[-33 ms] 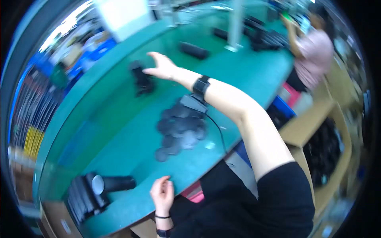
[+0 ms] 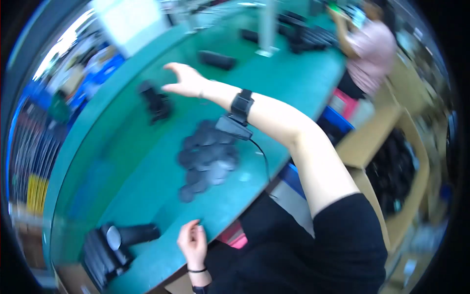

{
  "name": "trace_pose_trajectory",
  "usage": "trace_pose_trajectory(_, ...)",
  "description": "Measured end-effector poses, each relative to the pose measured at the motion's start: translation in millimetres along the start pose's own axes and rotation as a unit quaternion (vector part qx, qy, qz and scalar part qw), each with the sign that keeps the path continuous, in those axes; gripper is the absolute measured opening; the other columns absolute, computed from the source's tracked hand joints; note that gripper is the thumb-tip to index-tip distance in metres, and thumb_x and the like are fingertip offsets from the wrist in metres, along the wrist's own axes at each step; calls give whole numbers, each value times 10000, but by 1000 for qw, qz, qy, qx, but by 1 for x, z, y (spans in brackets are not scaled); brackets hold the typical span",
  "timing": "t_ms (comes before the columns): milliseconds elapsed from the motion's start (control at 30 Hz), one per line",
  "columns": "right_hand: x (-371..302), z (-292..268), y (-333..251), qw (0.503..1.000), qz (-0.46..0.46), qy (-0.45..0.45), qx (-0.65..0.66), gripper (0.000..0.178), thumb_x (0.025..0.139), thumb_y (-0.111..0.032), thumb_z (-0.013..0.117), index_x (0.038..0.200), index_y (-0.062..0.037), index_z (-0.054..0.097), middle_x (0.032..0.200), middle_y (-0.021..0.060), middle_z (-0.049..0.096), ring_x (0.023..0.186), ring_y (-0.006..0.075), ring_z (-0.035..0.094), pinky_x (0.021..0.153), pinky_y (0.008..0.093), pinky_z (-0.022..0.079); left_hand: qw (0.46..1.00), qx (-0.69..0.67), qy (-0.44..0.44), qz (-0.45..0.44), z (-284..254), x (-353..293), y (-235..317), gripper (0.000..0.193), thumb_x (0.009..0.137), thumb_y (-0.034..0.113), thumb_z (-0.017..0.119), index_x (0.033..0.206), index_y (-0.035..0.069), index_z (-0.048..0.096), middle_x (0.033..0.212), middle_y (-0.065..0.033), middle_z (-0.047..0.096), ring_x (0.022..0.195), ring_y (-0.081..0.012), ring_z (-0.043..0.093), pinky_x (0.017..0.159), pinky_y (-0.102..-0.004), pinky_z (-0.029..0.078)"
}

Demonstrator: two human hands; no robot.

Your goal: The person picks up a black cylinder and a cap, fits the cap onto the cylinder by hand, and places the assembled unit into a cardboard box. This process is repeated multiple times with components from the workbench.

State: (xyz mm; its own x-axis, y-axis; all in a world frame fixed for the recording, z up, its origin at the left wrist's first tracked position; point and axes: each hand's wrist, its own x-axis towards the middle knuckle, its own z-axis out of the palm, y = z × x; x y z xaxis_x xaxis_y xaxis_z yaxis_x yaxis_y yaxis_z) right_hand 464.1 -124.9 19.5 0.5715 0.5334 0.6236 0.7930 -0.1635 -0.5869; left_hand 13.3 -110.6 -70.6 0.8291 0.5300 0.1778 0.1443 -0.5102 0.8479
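My right hand (image 2: 185,82) reaches over the far side of the green table (image 2: 142,188), thumb and fingers spread, holding nothing. Closest to it is a blurred black object (image 2: 155,102), apart from the fingers. Near the front edge my left hand (image 2: 192,241) hovers with fingers curled in and nothing visible in them. Between the hands lies a heap of dark round flat discs (image 2: 203,154). At the lower left, several black cylinders (image 2: 100,252) are stacked side by side, and another black cylinder (image 2: 139,233) lies against them beside a pale round face.
A black cylinder (image 2: 217,60) lies beyond my right hand, near a white post (image 2: 268,29). More black pieces (image 2: 313,38) sit at the far end, by a person in a pink top (image 2: 369,44). At right stands a cardboard box (image 2: 416,181) of dark items. A cable (image 2: 267,159) hangs from my wrist device.
The whole view has shifted, so the table's contents appear farther left. My right hand is slightly farther from the blurred black object. My left hand keeps its curled shape.
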Motion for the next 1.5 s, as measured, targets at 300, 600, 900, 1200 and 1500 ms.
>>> trace_pose_trajectory(300,-301,-478,6,818,96,386,-414,193,881,-194,685,978,-35,735,851,90,722,757,159,681,688,304,518,998,21,-64,11,22,-2,3,120,935,18,609,1047,-17,635,906,-21,603,732,-60,485,594,-189,373)
trace_pose_trajectory(600,-597,-562,89,538,690,100,-474,940,727,-220,838,1515,-230,325,1530,125,364,1390,335,386,1096,498,387,999,0,-43,30,20,3,-9,70,926,13,616,982,-29,626,846,-9,580,691,-55,462,599,-193,380)
trace_pose_trajectory(900,-592,-569,41,513,624,159,-568,377,876,-70,579,1241,-163,579,1228,146,578,1113,364,614,881,522,521,999,2,-29,40,17,-2,1,30,910,0,616,930,-19,627,822,-7,569,647,-44,442,556,-196,363)
trace_pose_trajectory(1200,-357,-504,-89,748,332,224,-530,541,714,-154,778,1218,-47,616,1132,206,641,1110,376,601,949,413,481,997,-32,-61,34,11,-3,3,44,879,-12,634,922,-21,642,840,-20,579,680,-60,482,582,-206,389)
trace_pose_trajectory(1500,-108,-235,-180,993,34,-92,62,667,772,-50,768,1377,-5,491,1226,64,556,1112,139,558,985,294,453,993,-22,-48,106,5,7,4,138,810,64,706,943,36,685,754,-63,608,630,-173,566,583,-280,463)
